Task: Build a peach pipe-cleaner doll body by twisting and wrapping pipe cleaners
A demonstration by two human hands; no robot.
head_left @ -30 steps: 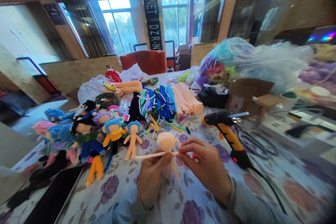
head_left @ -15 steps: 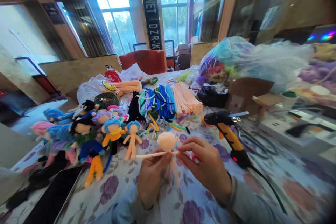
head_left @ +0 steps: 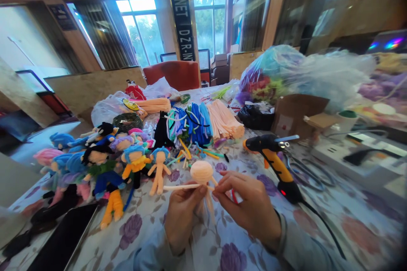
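Observation:
My left hand (head_left: 182, 216) pinches a peach doll body (head_left: 202, 172) just under its round head, and a pale stem sticks out to the left from that grip. On the doll's right side, my right hand (head_left: 249, 207) has its fingers closed together at a peach limb. Something red and white shows partly behind the right fingers. The doll's thin legs hang blurred between my hands. A bare peach doll with blue hair (head_left: 159, 169) lies to the left, beside several dressed dolls (head_left: 135, 163).
A yellow and black glue gun (head_left: 276, 169) rests at the right, its cable running forward. Behind lie blue stems (head_left: 197, 123) and peach stems (head_left: 224, 120). A black tray (head_left: 63, 237) sits at the lower left; plastic bags (head_left: 337, 76) and a cardboard box (head_left: 295, 114) stand at the right back.
My right hand has shifted slightly down at the doll's side, and its fingers have drawn closer together. The doll's legs have moved slightly. The camera view has shifted a little.

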